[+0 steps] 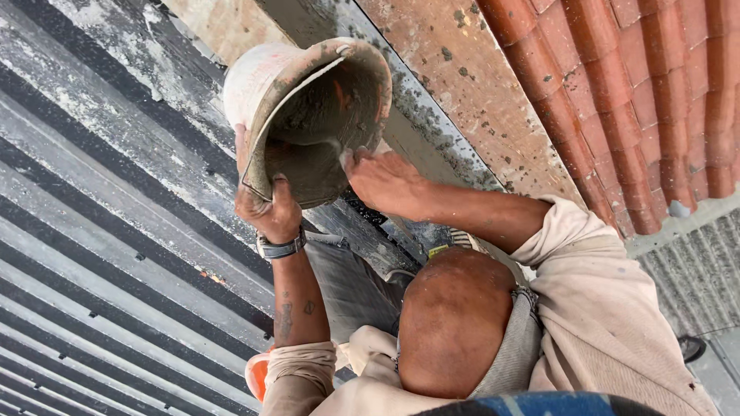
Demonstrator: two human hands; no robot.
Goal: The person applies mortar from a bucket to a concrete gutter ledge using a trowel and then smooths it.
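Over corrugated roofing (pixel 92 231), a co-worker (pixel 455 323) holds mortar-smeared bucket (pixel 308 115).

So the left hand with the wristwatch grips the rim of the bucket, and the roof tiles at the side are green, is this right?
Not quite. The roof tiles are red-orange, not green, as the head view shows. The rest holds: the left hand, with the wristwatch, grips the rim of the bucket.

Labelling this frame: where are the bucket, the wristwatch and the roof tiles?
bucket (pixel 254 77), head view, pale outer wall.
wristwatch (pixel 279 248), head view, strap on a co-worker's wrist.
roof tiles (pixel 632 92), head view, red tile row.
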